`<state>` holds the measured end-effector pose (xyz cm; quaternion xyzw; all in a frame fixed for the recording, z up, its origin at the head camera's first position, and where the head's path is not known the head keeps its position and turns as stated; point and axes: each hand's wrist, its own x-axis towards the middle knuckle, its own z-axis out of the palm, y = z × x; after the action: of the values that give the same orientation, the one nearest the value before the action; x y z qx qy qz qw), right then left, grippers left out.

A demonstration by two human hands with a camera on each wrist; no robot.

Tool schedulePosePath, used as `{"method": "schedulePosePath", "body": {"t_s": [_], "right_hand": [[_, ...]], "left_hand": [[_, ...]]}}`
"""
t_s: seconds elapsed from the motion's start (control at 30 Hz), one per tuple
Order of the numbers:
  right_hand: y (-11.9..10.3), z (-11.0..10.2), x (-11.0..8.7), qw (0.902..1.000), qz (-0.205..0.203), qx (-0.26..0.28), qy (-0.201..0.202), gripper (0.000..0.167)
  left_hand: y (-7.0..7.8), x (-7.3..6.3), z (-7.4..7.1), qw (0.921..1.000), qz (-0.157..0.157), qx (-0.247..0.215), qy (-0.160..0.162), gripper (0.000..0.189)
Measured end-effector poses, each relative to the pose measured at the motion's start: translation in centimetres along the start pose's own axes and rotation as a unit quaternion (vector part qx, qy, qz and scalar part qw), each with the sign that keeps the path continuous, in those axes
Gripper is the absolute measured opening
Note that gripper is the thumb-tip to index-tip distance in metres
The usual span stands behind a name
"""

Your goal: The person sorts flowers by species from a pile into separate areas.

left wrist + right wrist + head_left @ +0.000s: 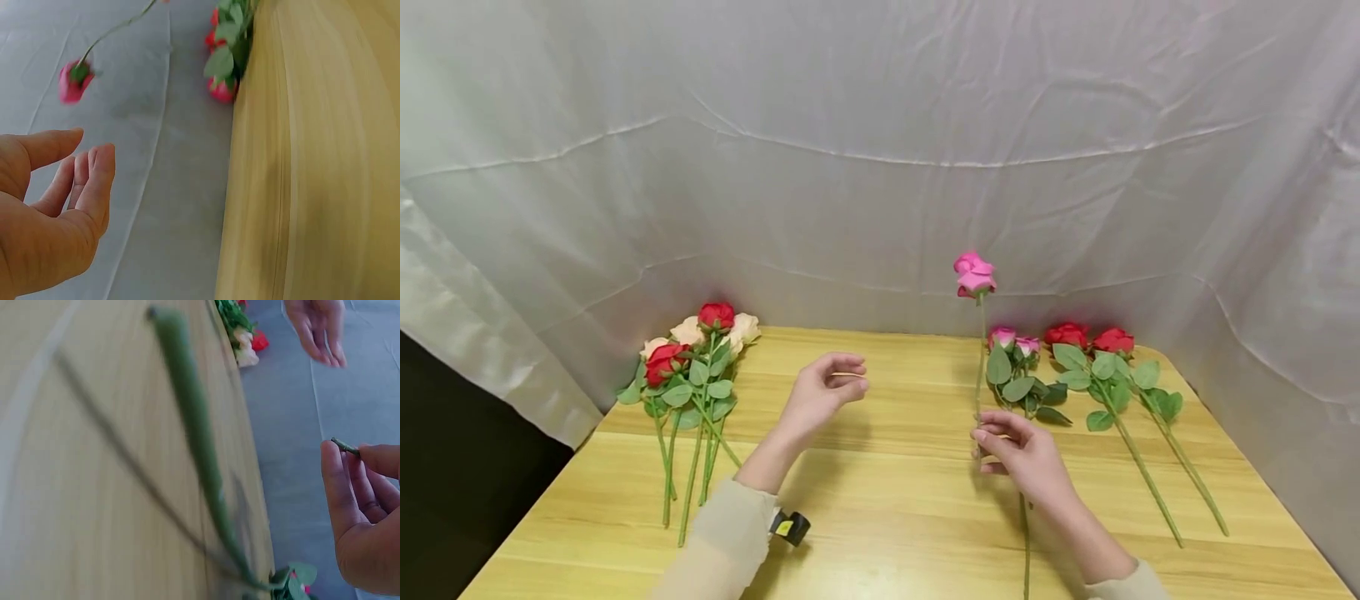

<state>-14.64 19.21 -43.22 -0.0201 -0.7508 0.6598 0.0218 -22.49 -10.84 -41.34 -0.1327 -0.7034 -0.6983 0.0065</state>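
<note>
My right hand (1026,458) pinches the lower stem of a pink rose (975,275) between thumb and fingers. The rose stands nearly upright, its bloom against the curtain; no leaves show on its stem. In the right wrist view the cut stem end (345,447) sticks out of the fingertips. My left hand (822,392) hovers over the middle of the table, fingers loosely bent and holding nothing. Below the right hand lie pink-and-white roses (1028,345) with dark leaves; their thick green stem (194,419) crosses the right wrist view up close.
On the wooden table (880,500), several red and cream roses (688,333) lie in a pile at left. Two red roses (1112,340) with long stems lie at right. A grey curtain (865,217) hangs behind the table. A black device (792,527) sits at my left wrist.
</note>
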Motion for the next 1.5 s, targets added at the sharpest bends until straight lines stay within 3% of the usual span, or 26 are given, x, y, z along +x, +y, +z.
{"method": "schedulePosePath", "body": {"t_s": [0.17,0.37,0.57,0.73,0.97,1.1,1.5], "right_hand": [[0.4,-1.4,0.1,0.9997,0.02,-0.006,0.011,0.041],[1.1,-3.2,0.3,0.9989,0.034,-0.031,-0.003,0.044],[1.7,-4.8,0.4,0.9962,0.054,-0.066,-0.019,0.043],[2.1,-5.6,0.5,0.9937,0.067,-0.079,-0.042,0.043],[2.4,-6.5,0.6,0.9906,0.075,-0.092,-0.068,0.045],[2.5,-6.7,0.6,0.9892,0.073,-0.098,-0.082,0.044],[2.8,-6.6,0.9,0.9848,0.092,-0.113,-0.094,0.037]], "left_hand": [[-0.3,-0.5,-3.5,0.9992,-0.014,0.018,0.034,0.038],[-0.2,-1.7,-7.9,0.996,-0.035,0.056,0.059,0.043],[-0.8,-2.9,-11.9,0.9897,-0.047,0.107,0.082,0.046],[-1.3,-3.9,-14.8,0.9816,-0.079,0.15,0.089,0.049],[-1.9,-5.1,-17.3,0.9643,-0.14,0.203,0.097,0.053],[-2.2,-5.2,-18.4,0.9589,-0.165,0.212,0.093,0.057],[-3.6,-4.7,-20.8,0.9604,-0.23,0.136,0.077,0.072]]}}
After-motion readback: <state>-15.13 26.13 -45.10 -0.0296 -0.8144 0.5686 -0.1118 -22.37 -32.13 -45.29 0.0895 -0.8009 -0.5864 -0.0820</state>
